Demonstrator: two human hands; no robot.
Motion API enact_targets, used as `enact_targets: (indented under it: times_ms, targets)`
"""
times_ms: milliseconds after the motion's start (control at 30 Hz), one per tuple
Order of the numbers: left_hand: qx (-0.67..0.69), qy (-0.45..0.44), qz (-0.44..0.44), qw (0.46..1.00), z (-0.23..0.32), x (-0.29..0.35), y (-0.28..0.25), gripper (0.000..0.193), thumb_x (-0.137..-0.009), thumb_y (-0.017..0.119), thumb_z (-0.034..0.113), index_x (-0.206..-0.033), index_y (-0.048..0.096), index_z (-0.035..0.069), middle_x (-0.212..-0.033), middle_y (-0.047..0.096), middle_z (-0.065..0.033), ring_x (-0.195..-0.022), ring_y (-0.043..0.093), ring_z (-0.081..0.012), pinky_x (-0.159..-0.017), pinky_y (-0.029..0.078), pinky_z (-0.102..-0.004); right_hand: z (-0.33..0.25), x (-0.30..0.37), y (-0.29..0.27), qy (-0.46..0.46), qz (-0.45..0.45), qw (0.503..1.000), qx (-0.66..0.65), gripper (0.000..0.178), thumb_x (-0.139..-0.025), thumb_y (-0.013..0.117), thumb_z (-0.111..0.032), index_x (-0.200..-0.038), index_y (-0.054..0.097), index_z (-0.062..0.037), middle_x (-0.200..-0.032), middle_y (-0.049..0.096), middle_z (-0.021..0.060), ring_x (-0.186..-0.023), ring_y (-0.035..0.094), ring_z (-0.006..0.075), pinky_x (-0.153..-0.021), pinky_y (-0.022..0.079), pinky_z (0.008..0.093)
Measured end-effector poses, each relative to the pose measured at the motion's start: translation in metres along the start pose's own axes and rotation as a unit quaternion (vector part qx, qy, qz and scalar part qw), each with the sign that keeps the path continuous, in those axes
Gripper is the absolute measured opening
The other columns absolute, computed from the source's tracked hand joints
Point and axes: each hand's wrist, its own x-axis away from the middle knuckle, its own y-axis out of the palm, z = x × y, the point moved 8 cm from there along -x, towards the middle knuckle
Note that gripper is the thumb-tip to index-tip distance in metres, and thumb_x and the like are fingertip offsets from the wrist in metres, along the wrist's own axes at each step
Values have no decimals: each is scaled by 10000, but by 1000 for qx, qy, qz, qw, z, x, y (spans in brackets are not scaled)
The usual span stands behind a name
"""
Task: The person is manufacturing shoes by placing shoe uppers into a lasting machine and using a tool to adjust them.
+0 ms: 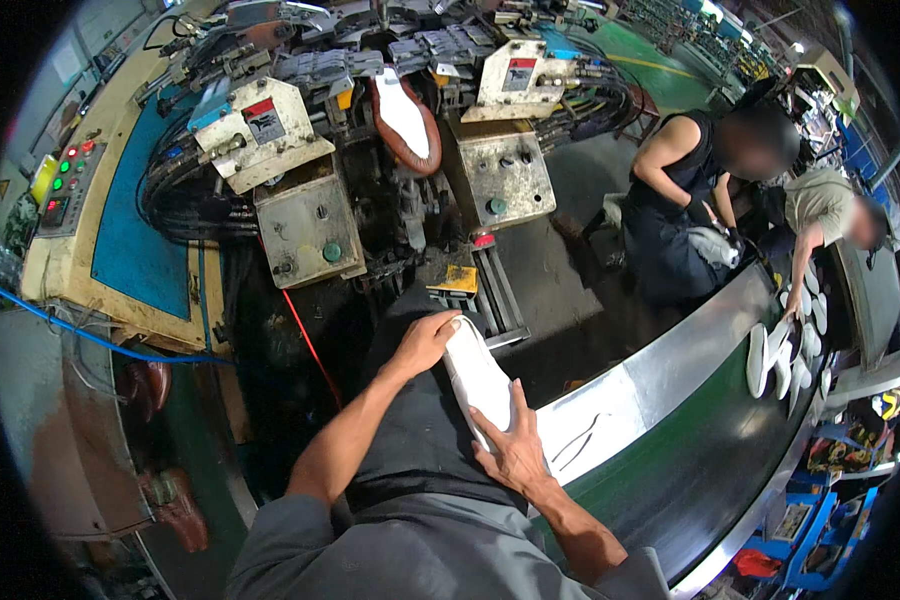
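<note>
A white shoe (476, 376) lies lengthwise over my lap, between my two hands. My left hand (426, 342) is closed round its far end, with the fingertips curled over the edge. At the near end, my right hand (515, 442) grips the shoe, thumb across its top and fingers along the right side. A thin, dark, two-armed tool, perhaps pincers (578, 441), rests on the pale metal ledge (625, 395) right of my right hand. Ahead, a brown shoe (407, 130) with a white bottom face sits toe toward me in the machine, apart from my hands.
The machine's metal boxes (310, 228) and hoses stand ahead. On the left are a button panel (72, 187) and brown shoes (175, 508). To the right runs a dark green conveyor (670, 490) carrying several white shoe pieces (759, 360). Two people work beyond it.
</note>
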Motion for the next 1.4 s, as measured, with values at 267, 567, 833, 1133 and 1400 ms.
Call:
enact_targets:
  times_ms: [267,567,833,1133,1400]
  targets:
    - [174,-113,232,950,-8,-157,-172,700,-1040,746,383,-1566,511,-15,-1480,648,-205,-1371,615,-300,-1153,477,-419,47,-29,-62,82,61,994,-44,572,-820,876,-246,-1380,778,-191,-1721,208,380,-1553,336,564,-1241,375,586]
    - [502,-186,55,843,15,-265,-160,608,-972,787,283,-1477,520,78,-1313,685,-131,-1201,683,-299,-1039,578,-507,18,-176,-152,-49,140,988,40,649,-836,841,-216,-1469,709,-257,-1717,173,399,-1417,462,556,-1128,478,588]
    - [486,-142,-13,862,54,-80,-207,837,-929,725,229,-1642,342,18,-1465,603,-212,-1307,654,-360,-1109,559,-505,-47,-349,-159,-160,171,972,16,645,-868,802,-228,-1498,674,-284,-1718,156,391,-1385,470,594,-1150,471,600]
    - [691,-153,23,706,25,97,-175,1142,-881,772,702,-1716,246,126,-1604,494,-205,-1446,545,-411,-1146,431,-789,-40,-398,-99,-165,185,969,12,665,-867,805,-252,-1512,655,-317,-1727,153,369,-1370,482,577,-1148,485,568]
    - [639,-236,34,731,9,133,-147,871,-1039,575,663,-1651,360,81,-1526,577,-204,-1338,629,-413,-1058,548,-704,-88,-382,-69,-163,230,958,50,765,-871,796,-212,-1590,544,-142,-1667,202,424,-1548,216,618,-1287,243,654]
